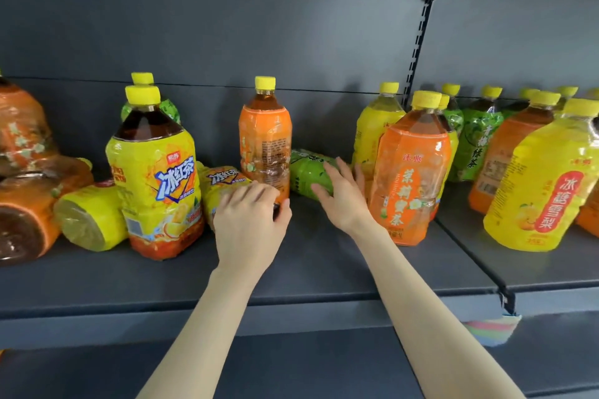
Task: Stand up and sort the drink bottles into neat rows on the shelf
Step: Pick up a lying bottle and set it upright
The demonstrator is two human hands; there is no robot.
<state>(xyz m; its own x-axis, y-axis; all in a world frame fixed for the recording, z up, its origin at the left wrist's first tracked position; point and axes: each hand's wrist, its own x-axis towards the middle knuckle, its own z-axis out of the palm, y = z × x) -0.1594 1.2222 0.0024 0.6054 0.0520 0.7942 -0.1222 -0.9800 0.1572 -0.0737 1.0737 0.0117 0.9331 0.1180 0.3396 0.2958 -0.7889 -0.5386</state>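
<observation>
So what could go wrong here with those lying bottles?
The right hand rests on the lying green bottle, which sits between the back orange bottle and the front orange bottle; pulling it out might knock either over. The left hand grips the lying yellow bottle; if it slips, it could roll off the shelf.

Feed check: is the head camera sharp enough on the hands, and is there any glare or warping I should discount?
Head view: left hand fingers are smeared by motion blur over the lying yellow bottle; right hand is sharper. Head view: glare streaks the shrink-wrapped labels; wide-angle warp bows the shelf edge and leans the edge bottles.
</observation>
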